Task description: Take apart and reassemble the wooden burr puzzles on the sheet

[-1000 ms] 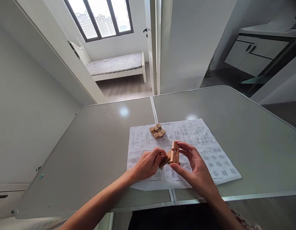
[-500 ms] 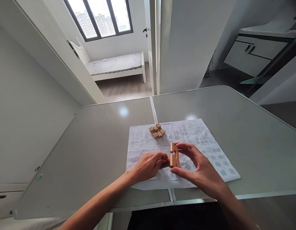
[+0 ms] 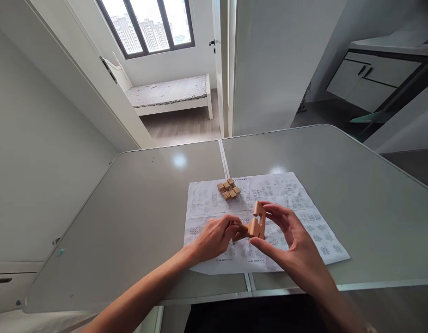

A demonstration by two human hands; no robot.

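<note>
Over a printed instruction sheet [image 3: 304,217] on the grey table [image 3: 131,208], both my hands hold notched wooden puzzle pieces. My right hand [image 3: 286,236] pinches an upright notched wooden piece [image 3: 259,218] between thumb and fingers. My left hand [image 3: 216,236] is closed on a second wooden piece [image 3: 244,230] that meets the upright one at its lower end. A small assembled cluster of wooden blocks [image 3: 228,189] lies on the sheet's far edge, apart from both hands.
The table has a seam [image 3: 223,159] running down its middle and a near edge just below my wrists. Beyond it an open doorway shows a bed [image 3: 167,92] under a window. Cabinets [image 3: 369,78] stand at the right.
The upright piece in my right hand has shifted slightly right and turned, showing its notch more openly. My left hand has stayed where it was, closed on its piece.
</note>
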